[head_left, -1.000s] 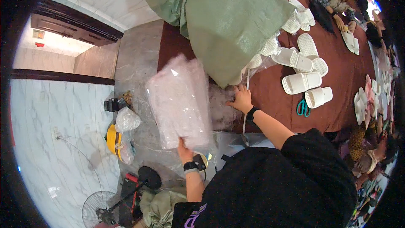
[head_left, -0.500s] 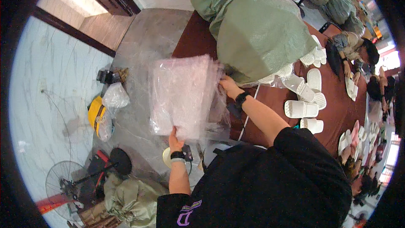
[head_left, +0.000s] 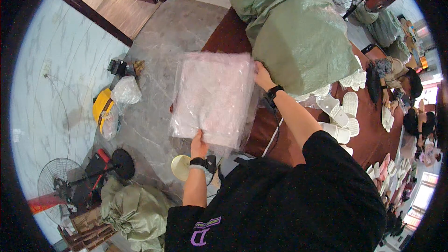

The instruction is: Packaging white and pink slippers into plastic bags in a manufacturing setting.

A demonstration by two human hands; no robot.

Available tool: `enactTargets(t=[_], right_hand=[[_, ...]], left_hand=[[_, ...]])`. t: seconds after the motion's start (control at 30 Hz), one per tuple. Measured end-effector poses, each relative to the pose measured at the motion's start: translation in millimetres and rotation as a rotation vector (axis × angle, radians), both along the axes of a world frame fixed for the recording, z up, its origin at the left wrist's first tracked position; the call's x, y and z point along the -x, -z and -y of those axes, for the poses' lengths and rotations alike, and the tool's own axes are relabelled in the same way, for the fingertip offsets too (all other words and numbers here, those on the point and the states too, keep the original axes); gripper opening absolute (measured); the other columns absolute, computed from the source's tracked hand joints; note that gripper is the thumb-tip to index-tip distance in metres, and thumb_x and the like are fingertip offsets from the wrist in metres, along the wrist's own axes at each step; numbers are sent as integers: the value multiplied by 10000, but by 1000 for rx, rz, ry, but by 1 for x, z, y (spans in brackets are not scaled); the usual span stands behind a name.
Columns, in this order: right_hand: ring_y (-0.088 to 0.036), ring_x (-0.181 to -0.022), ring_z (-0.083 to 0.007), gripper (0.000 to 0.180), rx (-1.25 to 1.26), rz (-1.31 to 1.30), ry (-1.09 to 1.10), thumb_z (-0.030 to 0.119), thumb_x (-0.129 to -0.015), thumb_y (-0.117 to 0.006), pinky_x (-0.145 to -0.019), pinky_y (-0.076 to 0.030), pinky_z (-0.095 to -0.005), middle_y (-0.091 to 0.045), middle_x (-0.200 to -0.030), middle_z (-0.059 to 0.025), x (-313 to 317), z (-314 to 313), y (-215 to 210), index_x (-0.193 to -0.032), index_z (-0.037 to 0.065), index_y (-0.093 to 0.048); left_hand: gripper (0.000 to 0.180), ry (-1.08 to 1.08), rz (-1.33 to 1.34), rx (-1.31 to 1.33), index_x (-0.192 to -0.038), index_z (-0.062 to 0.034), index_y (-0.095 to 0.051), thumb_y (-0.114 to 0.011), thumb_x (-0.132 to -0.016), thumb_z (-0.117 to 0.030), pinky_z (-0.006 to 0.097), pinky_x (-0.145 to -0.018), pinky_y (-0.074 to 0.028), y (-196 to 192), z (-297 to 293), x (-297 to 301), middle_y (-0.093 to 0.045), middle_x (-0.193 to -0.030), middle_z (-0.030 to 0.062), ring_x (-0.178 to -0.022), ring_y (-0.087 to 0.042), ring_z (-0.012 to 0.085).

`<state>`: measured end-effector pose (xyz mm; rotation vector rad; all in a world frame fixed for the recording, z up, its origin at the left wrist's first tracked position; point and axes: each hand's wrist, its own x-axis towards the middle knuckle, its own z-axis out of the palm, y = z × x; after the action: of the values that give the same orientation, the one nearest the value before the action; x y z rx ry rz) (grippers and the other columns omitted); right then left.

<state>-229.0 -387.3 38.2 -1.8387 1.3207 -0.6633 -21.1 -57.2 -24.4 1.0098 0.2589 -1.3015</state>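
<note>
A stack of clear plastic bags (head_left: 212,98), pale pink and crinkled, is held up flat in front of me above the floor. My left hand (head_left: 199,143) pinches its near bottom edge. My right hand (head_left: 262,75) grips its far right corner, close to a big green woven sack (head_left: 298,32) lying on the dark red table (head_left: 373,135). Both wrists wear black bands.
White slippers (head_left: 338,112) lie scattered on the table right of the sack. Other people (head_left: 396,72) sit at the far right. On the marble floor to the left are a yellow helmet (head_left: 100,107), a tied plastic bag (head_left: 125,91), a standing fan (head_left: 60,177) and a green sack (head_left: 135,210).
The stack of plastic bags has been lifted and turned more toward the table and sack; both hands kept their hold. The view has swung to the right.
</note>
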Motion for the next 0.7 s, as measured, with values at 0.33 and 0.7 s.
enactTargets(t=[0.33, 0.7], right_hand=[[-561, -977, -197, 348, -211, 626, 3, 173, -855, -615, -831, -452, -291, -568, -1069, -109, 111, -111, -99, -1141, 15, -497], [-598, -678, -115, 396, -749, 522, 397, 421, -899, -529, -528, -440, -237, -630, -860, -61, 184, -154, -66, -987, 37, -572]], left_hand=[[270, 147, 604, -349, -945, 39, -625, -644, -833, -205, 309, -711, -471, 10, -18, 5, -620, -931, 79, -820, -572, 175], [594, 268, 120, -312, -1264, -121, -467, -615, -813, -477, 397, -829, -431, 22, -18, -15, -510, -1216, 76, -1086, -488, 261]])
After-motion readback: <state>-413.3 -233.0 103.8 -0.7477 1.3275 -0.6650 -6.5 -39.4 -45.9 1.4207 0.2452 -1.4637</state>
